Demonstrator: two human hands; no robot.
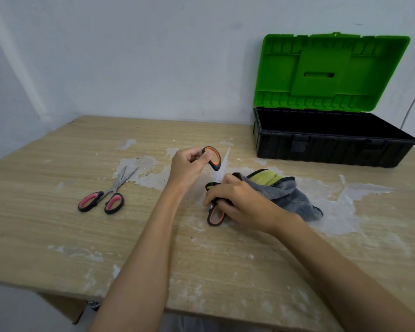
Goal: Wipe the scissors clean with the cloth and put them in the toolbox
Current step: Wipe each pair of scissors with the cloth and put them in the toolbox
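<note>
Orange-handled scissors [215, 161] are spread open above the middle of the table. My left hand [189, 167] grips their upper handle loop. My right hand [235, 202] presses a grey and yellow cloth [285, 190] around the scissors near the pivot; the lower orange loop pokes out under that hand. One bare blade points up toward the wall. A second pair, pink-handled scissors [108, 197], lies flat on the table to the left, untouched. The toolbox [333, 137] stands at the back right, black tub with its green lid [328, 70] raised against the wall.
The wooden table [58, 236] has white peeled patches across its top. Its front edge runs close to me and its left edge slants away. A pale wall stands right behind the table and toolbox.
</note>
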